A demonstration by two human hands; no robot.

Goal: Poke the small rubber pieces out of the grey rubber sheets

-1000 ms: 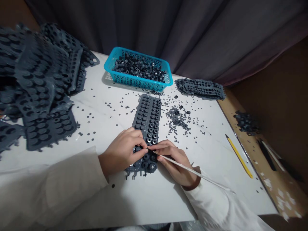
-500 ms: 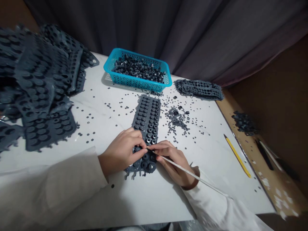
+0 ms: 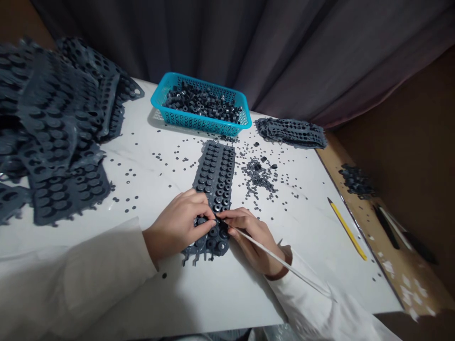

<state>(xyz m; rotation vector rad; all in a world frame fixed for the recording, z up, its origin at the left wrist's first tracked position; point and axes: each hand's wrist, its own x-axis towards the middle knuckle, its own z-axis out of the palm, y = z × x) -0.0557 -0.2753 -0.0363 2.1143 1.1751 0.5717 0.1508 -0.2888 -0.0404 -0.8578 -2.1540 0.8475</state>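
A dark grey rubber sheet (image 3: 215, 173) with rows of round raised parts lies on the white table. My left hand (image 3: 185, 222) rests over its lower left part, thumb and forefinger pinched at the sheet; what they grip is too small to make out. In my right hand (image 3: 250, 237) is a thin white stick (image 3: 270, 253), its tip at the sheet close to my left fingertips. The stick's other end runs back over my right sleeve. My fingers hide the exact spot where the tip meets the sheet.
Behind the sheet stands a blue basket (image 3: 202, 122) of small black rings. Similar sheets (image 3: 53, 128) pile up at the left, and folded ones (image 3: 291, 132) lie back right. Small dark discs (image 3: 261, 177) are scattered about. A yellow cutter (image 3: 346, 229) lies near the right edge.
The whole view has shifted slightly, so things appear a little further left. My hands keep nearly the same pose at the sheet, with the stick still in my right hand.
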